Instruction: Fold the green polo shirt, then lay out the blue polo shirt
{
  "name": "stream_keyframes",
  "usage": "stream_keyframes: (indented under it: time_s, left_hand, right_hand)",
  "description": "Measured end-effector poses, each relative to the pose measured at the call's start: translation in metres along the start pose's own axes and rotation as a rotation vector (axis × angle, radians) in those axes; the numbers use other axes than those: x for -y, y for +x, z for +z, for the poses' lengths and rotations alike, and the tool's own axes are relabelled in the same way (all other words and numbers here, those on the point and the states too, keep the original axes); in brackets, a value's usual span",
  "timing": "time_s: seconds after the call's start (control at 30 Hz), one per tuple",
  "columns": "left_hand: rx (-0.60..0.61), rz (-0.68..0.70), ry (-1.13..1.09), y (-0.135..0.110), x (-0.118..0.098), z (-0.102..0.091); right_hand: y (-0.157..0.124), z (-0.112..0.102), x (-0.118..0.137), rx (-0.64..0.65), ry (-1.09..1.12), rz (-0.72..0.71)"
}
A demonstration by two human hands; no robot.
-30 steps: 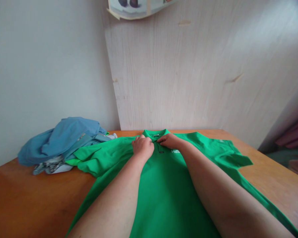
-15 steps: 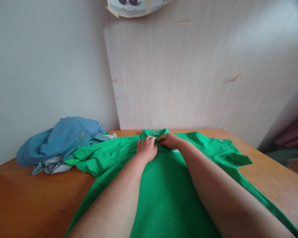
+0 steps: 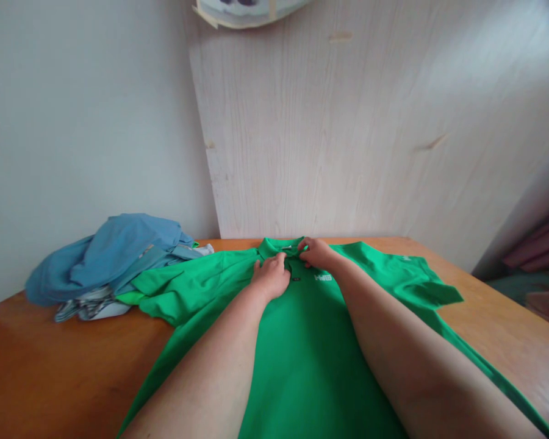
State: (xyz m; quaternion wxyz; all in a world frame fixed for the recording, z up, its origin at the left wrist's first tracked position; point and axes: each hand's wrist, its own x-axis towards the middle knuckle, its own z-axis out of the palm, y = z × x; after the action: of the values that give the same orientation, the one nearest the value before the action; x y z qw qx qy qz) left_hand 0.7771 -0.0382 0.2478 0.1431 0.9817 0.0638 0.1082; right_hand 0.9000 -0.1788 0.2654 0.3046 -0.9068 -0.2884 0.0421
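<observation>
A green polo shirt (image 3: 302, 360) lies front up, its collar at the far end and its short sleeves spread to both sides. My left hand (image 3: 271, 279) is at the neck opening, fingers curled on the left side of the placket, with the thumb bent inward. Just right of it, my right hand (image 3: 318, 253) has its fingers bent around the right side of the collar. Small dark buttons show below the hands, and white lettering (image 3: 322, 277) is printed on the chest. The fingertips of both hands are partly hidden in the cloth.
On the left of the wooden table (image 3: 41, 366) a heap of blue clothes (image 3: 119, 253) rests against the shirt's sleeve, with patterned cloth (image 3: 91, 303) beneath. A pale wood-grain panel (image 3: 302, 140) rises behind the table. Further fabrics (image 3: 544, 244) show at the right edge.
My right hand has moved from the placket up to the collar's right side, uncovering more of the chest lettering. My left hand stays nearly in place.
</observation>
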Motion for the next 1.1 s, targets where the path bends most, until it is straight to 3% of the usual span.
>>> stream_keyframes:
  time_s: [0.2,0.47,0.77,1.1]
  left_hand:
    - [0.002,0.003,0.01,-0.001,-0.001,0.0]
    - [-0.003,0.018,0.03,-0.001,0.0,0.0]
    - [-0.032,0.009,0.042,0.001,0.0,0.005]
    - [-0.134,-0.01,0.085,-0.002,0.005,-0.003]
  right_hand:
    - [0.003,0.012,0.004,-0.071,-0.101,-0.106]
    - [0.005,0.013,0.005,-0.161,-0.094,-0.094]
    - [0.006,0.025,0.003,-0.158,-0.145,-0.132]
    - [0.01,0.021,-0.003,-0.039,-0.152,-0.209]
